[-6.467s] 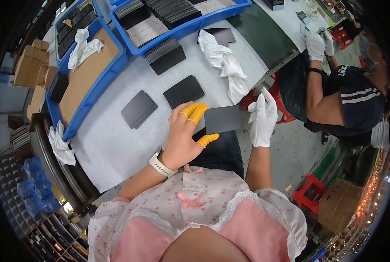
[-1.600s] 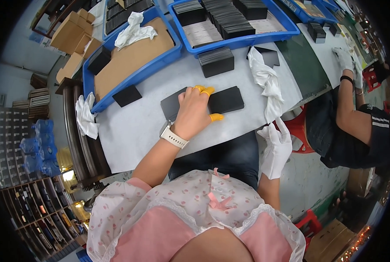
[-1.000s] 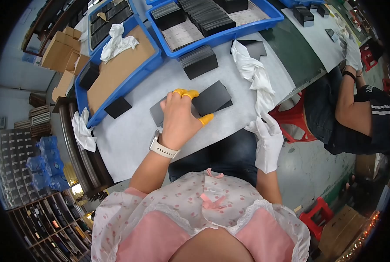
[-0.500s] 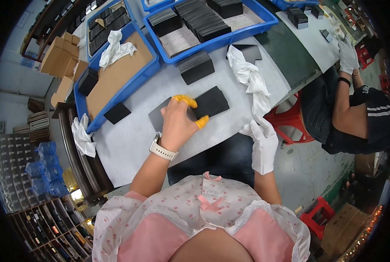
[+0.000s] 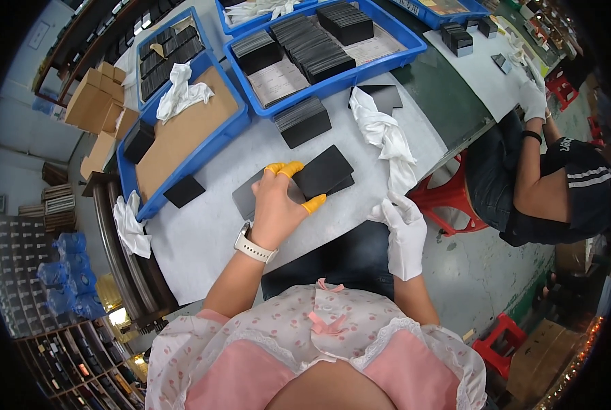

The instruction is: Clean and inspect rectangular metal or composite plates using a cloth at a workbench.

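The left hand (image 5: 276,212), its fingers (image 5: 283,168) capped in yellow, presses flat on a black plate (image 5: 322,172) near the surface's (image 5: 203,232) front edge; the gloved right hand (image 5: 406,232) hangs loose off that edge, holding nothing. Stacks of plates (image 5: 304,121) still wait, so much seems left

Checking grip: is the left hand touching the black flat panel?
Touching: head view shows the left hand with fingers pressed on the black flat panel.

My left hand (image 5: 276,210) lay on flat panel (image 5: 324,172) at table (image 5: 203,239) edge. My right hand (image 5: 405,234) hung off edge, right of panel, touching cloth (image 5: 386,140). Panel stack (image 5: 304,121) sat behind. Tray (image 5: 322,87) farther back; second tray (image 5: 182,140) to left.
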Demonstrator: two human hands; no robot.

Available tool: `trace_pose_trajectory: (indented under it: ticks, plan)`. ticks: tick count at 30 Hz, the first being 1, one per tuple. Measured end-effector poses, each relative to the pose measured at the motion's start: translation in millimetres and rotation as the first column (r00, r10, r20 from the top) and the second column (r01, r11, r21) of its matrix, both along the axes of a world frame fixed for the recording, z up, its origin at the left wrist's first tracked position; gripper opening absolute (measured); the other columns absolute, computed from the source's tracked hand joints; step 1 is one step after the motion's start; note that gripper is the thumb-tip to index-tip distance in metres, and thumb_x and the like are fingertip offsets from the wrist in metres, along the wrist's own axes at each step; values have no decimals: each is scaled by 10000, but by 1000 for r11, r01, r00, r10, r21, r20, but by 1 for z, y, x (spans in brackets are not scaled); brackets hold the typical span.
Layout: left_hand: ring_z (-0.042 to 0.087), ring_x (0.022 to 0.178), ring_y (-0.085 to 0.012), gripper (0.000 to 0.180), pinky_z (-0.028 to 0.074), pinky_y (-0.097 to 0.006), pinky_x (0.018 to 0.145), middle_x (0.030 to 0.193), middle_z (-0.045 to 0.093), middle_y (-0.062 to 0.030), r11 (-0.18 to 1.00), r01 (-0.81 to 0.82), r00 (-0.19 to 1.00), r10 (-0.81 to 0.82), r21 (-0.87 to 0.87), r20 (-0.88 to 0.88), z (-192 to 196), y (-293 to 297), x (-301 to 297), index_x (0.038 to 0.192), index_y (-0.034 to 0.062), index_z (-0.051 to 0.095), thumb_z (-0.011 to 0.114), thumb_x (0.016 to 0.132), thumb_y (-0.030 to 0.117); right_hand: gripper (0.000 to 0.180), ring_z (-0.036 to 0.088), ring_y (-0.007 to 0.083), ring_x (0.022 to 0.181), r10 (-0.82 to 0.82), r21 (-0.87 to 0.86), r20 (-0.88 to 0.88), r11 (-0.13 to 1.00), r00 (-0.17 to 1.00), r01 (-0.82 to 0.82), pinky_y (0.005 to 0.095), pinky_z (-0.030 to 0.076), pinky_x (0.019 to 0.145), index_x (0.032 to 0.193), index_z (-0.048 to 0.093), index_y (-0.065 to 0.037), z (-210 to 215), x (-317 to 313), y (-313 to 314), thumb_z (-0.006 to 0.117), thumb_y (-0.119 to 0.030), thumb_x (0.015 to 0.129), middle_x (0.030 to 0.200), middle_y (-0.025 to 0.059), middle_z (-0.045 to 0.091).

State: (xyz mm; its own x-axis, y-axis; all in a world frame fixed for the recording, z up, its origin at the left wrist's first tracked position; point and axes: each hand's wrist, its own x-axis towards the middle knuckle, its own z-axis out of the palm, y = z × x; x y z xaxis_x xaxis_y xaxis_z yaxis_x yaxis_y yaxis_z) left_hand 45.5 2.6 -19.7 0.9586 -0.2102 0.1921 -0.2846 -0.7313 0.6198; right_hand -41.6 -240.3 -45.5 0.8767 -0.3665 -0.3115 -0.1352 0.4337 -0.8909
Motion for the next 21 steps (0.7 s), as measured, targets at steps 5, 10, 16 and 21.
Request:
trace_pose_trajectory:
  ticks: [5,10,16,21]
  plan:
    - [650,985,-227,697,538,-350,913,1157,672,-100,947,137,977,-177,-291,-117,28,-5,-9,1275,17,718,1015,681,231,954,726,197,1087,265,-11,193,963,945,-268,340,608,916,1609,419,36,23,18,18,933,-26,807,1427,181,635]
    - [629,969,-202,759,548,-340,926,1133,648,-81,874,244,924,-341,-421,-172,33,-2,-18,1315,13,680,1023,675,236,1129,564,218,1390,440,31,335,879,833,-476,394,468,1189,1660,378,-38,39,43,26,986,1,709,1506,112,596]
    - [660,988,-253,780,555,-364,937,1152,656,-130,903,280,927,-343,-327,-154,30,4,-18,1278,-10,633,1031,669,271,1170,626,237,1337,492,-122,339,868,802,-481,403,502,1166,1669,385,-61,36,44,35,983,19,666,1474,145,637]
    - [673,999,-232,744,549,-357,958,1170,670,-121,914,248,908,-335,-322,-252,27,11,-11,1252,5,624,1030,676,242,1186,607,238,1356,539,-165,301,842,787,-514,400,499,1168,1674,364,-53,30,47,36,989,11,669,1492,142,616]
